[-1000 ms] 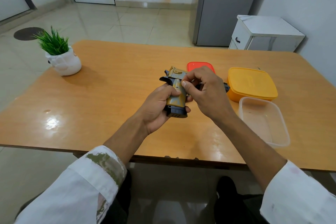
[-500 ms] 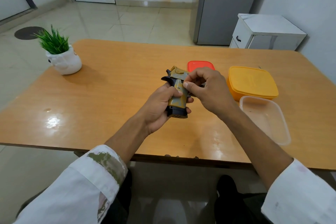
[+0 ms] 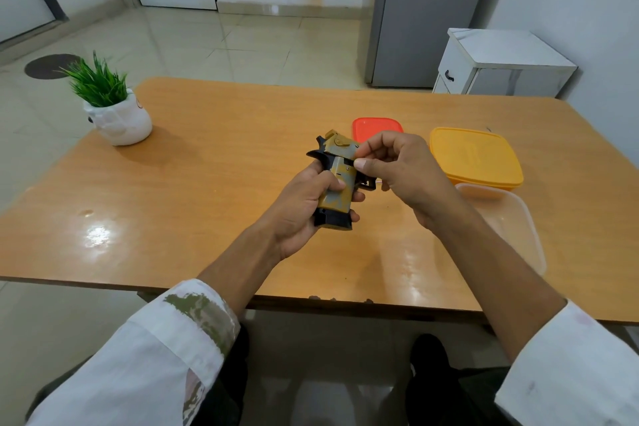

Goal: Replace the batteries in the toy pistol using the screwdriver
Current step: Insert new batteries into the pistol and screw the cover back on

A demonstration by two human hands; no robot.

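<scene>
Head view: left hand (image 3: 301,207) is wrapped round the handle of the tan-and-grey plastic toy pistol (image 3: 339,201), black base toward us, holding it up over the orange-brown wooden table (image 3: 207,183). Right hand (image 3: 397,169) curls in, thumb and forefinger pinching the pistol's upper side.

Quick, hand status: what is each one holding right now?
Left hand: closed round the toy pistol, at its grip.
Right hand: fingers curled, pinching the toy pistol's upper side.
</scene>
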